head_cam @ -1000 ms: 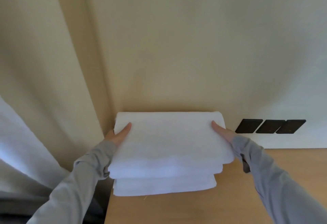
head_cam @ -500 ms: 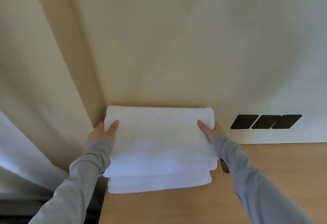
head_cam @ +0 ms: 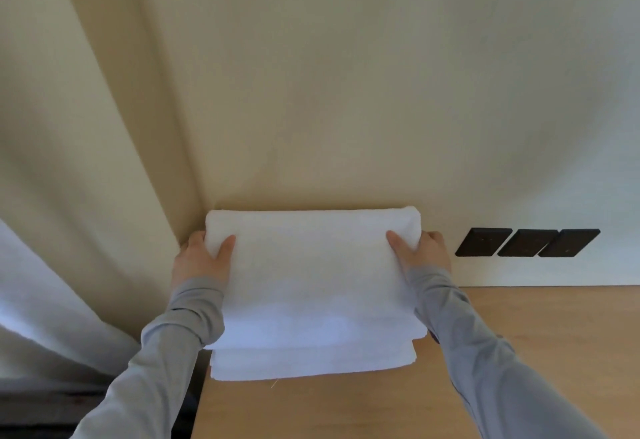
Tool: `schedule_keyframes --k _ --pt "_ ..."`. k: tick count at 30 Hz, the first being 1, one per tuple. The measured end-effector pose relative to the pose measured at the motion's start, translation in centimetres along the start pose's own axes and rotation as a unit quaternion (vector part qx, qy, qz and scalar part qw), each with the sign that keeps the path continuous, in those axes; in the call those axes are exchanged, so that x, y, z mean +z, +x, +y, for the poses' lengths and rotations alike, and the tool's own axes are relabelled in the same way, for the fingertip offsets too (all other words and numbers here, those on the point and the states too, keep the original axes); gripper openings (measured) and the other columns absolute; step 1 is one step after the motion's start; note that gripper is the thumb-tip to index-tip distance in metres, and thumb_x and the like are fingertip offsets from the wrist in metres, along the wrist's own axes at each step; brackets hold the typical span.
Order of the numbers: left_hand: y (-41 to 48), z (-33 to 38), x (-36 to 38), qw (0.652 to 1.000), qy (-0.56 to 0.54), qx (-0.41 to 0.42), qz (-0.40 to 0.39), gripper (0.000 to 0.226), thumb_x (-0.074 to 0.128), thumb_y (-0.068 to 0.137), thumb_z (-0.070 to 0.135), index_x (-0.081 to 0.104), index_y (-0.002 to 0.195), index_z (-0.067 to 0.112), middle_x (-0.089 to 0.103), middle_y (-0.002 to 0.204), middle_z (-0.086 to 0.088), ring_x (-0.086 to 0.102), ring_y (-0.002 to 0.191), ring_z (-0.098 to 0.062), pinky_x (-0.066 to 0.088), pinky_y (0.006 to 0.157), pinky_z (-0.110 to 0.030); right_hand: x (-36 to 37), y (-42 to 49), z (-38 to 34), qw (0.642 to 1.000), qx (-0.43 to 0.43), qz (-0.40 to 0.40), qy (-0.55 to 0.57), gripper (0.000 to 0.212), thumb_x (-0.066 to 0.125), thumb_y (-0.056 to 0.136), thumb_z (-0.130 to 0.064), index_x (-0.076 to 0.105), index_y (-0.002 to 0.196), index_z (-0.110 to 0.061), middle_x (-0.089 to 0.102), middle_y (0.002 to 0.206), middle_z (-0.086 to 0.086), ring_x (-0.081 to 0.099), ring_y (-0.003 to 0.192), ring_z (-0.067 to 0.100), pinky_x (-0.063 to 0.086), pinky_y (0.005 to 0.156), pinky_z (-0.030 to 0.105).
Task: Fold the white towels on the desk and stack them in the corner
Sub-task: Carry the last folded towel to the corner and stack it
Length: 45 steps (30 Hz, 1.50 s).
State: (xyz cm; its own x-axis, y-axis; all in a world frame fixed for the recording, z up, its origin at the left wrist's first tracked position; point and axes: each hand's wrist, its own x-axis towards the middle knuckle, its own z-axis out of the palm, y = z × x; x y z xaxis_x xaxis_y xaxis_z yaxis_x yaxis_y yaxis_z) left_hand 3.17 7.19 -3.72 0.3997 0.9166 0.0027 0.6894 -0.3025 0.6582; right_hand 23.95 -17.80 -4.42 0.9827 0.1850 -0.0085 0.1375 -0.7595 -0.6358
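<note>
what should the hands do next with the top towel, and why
Probably square the top towel over the lower towel and let go. The left hand and right hand grip its side edges, it already lies in the desk corner against the wall, and its edges overhang the one beneath.

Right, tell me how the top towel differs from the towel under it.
The top towel is gripped at its ends by the left hand and right hand; the bottom towel lies flat on the desk. The top towel shows its whole upper face; the bottom towel shows only a front strip. Both are white, folded and set in the corner by the wall.
</note>
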Motion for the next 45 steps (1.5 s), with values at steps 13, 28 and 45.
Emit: schedule_keyframes --k 13,28,45 --pt "0.4 1.1 0.5 0.996 0.067 0.029 0.046 0.036 0.043 0.096 0.028 0.043 0.122 0.003 0.052 0.115 -0.027 0.052 0.1 -0.047 0.039 0.079 -0.047 1.1 1.9 -1.3 0.997 0.048 -0.054 0.016 0.064 0.054 0.085 -0.056 0.04 0.123 -0.007 0.054 0.12 0.019 0.053 0.108 0.037 0.036 0.078 0.035" --pt "-2.7 1.1 3.8 0.905 0.253 0.329 -0.097 0.056 -0.003 0.088 0.058 -0.026 0.137 0.041 -0.027 0.152 0.016 -0.021 0.14 -0.003 -0.01 0.116 -0.033 3.7 -3.8 -2.3 0.901 -0.349 -0.05 -0.252 0.054 0.017 0.099 -0.043 0.005 0.15 -0.029 -0.002 0.156 -0.016 -0.006 0.142 -0.001 -0.005 0.117 0.031" --pt "0.3 -3.2 -0.1 0.876 0.25 0.365 -0.19 0.094 -0.02 0.057 0.087 -0.03 0.135 0.035 -0.04 0.144 0.015 -0.033 0.135 -0.004 -0.015 0.112 -0.025 -0.1 -3.0 0.6 0.874 -0.4 -0.06 -0.27 0.08 0.007 0.089 -0.066 0.021 0.147 -0.013 0.012 0.154 -0.002 0.009 0.144 0.015 0.009 0.119 0.033"
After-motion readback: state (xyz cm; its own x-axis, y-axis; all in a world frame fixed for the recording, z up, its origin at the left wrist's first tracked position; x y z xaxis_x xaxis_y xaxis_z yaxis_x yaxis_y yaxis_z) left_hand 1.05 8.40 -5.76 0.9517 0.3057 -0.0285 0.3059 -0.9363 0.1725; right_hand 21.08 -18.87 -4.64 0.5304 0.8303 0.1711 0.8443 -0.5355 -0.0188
